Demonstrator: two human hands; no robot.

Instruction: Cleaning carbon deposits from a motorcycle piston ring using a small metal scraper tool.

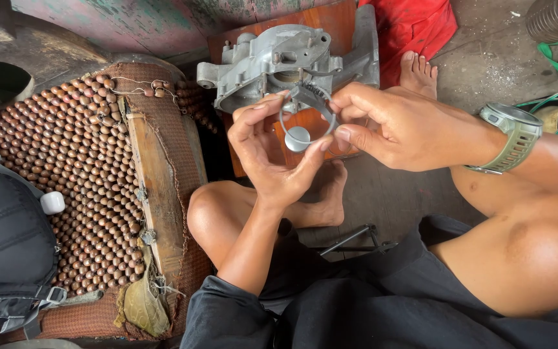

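Pretty even daylight here, soft and diffuse, nothing harsh. Shadows are faint, mostly pooling under the legs on the concrete floor (pixel 389 194) and in the dark gap beside the beaded seat cover (pixel 72 161). The grey metal casing (pixel 279 58) catches a mild sheen, no real glare. Focus is sharp in the middle; the wide lens bends and stretches things toward the corners.

A grey concrete floor (pixel 485 64) carried everything. A wooden board (pixel 330 26) lay at the top centre, bearing a grey metal engine casing (pixel 279 58). A red cloth (pixel 414 26) sat upper right, and a beaded seat cover (pixel 79 168) filled the left, under a black backpack (pixel 8 245).
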